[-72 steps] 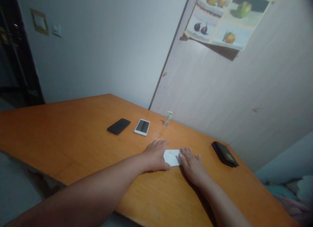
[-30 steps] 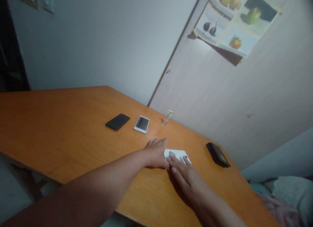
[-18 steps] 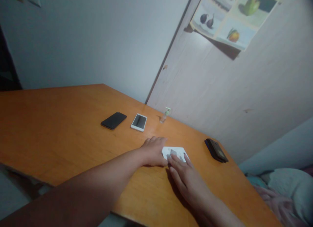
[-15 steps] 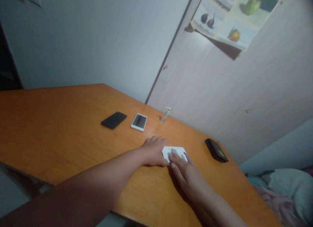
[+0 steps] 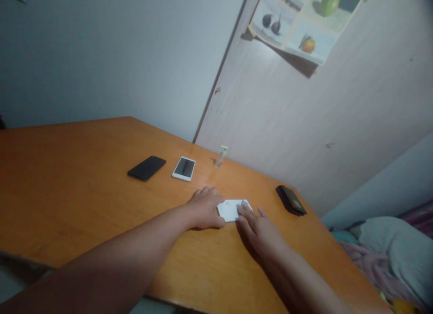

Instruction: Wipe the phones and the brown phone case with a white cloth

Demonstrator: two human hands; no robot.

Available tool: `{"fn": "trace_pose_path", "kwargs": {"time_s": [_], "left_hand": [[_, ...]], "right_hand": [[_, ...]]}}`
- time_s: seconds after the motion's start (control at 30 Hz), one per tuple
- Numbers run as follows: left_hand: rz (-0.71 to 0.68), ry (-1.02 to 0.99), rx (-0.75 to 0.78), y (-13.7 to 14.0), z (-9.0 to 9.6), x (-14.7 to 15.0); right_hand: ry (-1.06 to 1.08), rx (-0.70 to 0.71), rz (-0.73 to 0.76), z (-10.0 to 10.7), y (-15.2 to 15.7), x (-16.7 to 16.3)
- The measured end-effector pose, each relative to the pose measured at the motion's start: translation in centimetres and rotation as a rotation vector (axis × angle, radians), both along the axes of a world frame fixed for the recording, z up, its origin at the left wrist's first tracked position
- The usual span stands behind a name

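A small piece of white paper (image 5: 228, 210) with cut-looking corners, apparently folded, lies flat on the wooden table in front of me. My left hand (image 5: 205, 208) grips its left end, the fingers over the far side and the thumb at the near side. On the right part of the paper rest the fingertips of my right hand (image 5: 262, 230); its fingers are stretched out and somewhat apart. Faint grey shading shows on the paper near those fingertips. Whether it has more layers underneath, I cannot tell.
Beyond my hands lie a black phone (image 5: 146, 168) and a white phone (image 5: 184, 168). A small clear pump bottle (image 5: 221, 157) stands near the wall. A dark wallet (image 5: 291, 200) sits by the right edge of the table (image 5: 84, 183). Bedding (image 5: 389, 242) is at the right.
My right fingers have slid toward the paper's right end, uncovering more of its middle. The left hand keeps its grip. The whole view has shifted slightly.
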State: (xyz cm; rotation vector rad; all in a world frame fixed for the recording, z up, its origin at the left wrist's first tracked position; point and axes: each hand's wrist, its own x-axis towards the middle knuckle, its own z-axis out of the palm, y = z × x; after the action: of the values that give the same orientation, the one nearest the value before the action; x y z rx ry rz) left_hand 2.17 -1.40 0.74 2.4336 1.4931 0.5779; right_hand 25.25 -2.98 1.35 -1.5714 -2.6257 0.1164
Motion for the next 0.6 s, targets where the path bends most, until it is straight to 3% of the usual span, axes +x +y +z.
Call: {"fn": "trace_pose_path", "kwargs": {"time_s": [0.17, 0.43, 0.6], "left_hand": [[-0.002, 0.01, 0.031, 0.2, -0.4, -0.1], [-0.041, 0.039, 0.1, 0.1, 0.0, -0.2], [-0.031, 0.049, 0.104, -0.1, 0.8, -0.1]], "right_hand": [[0.01, 0.022, -0.135, -0.9, 2.6, 0.4], [0.096, 0.004, -0.168, -2.2, -3.4, 2.9], [0.278, 0.03, -0.197, -2.1, -4.5, 3.0]]}}
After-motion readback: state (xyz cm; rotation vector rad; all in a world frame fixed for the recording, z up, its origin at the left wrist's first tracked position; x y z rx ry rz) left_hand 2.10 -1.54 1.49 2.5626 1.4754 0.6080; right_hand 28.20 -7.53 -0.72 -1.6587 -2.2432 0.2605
